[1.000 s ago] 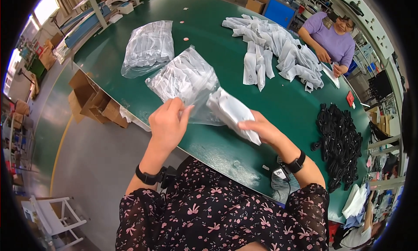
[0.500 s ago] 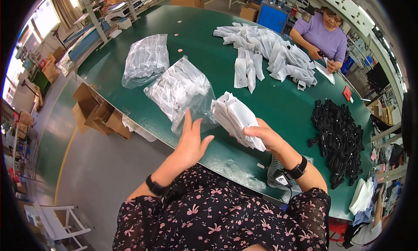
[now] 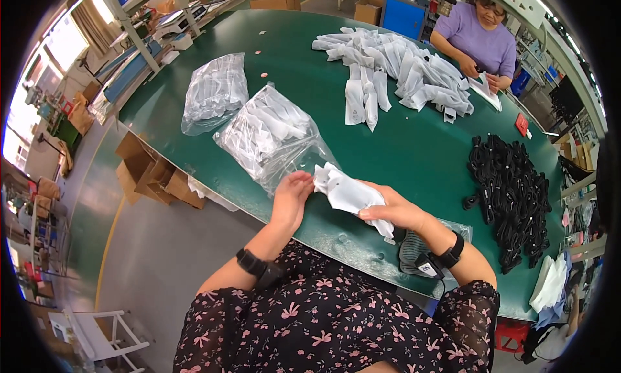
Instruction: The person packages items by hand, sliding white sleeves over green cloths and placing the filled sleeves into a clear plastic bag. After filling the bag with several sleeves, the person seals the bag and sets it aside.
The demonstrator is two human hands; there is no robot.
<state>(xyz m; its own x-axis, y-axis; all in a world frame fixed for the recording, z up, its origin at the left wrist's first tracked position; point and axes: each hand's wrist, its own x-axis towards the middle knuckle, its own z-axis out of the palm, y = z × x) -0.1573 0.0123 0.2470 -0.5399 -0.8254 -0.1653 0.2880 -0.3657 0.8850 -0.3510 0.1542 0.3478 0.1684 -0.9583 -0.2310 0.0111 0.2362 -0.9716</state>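
Observation:
My right hand (image 3: pixel 393 208) is closed around a bundle of flat white pouches (image 3: pixel 352 193), its thumb lying across the top. The bundle slants over the near edge of the green table. At the bundle's left end, my left hand (image 3: pixel 294 195) has its fingers curled together; whether they pinch a pouch or the bag's edge is hard to see. Just beyond it lies a clear plastic bag (image 3: pixel 268 137) filled with similar white pouches, its mouth toward me. A second filled clear bag (image 3: pixel 217 91) rests farther left.
Loose white pouches (image 3: pixel 401 69) are heaped at the far side, near a co-worker in purple (image 3: pixel 475 40) handling a white piece. Coiled black cables (image 3: pixel 511 201) pile up at the right. A grey striped item (image 3: pixel 414 250) lies by my right wrist. Cardboard boxes (image 3: pixel 152 175) stand left of the table (image 3: pixel 427 163).
My left hand has moved to the bundle's left end, and its spread fingers have curled in. The right hand still holds the pouches, now turned slightly flatter.

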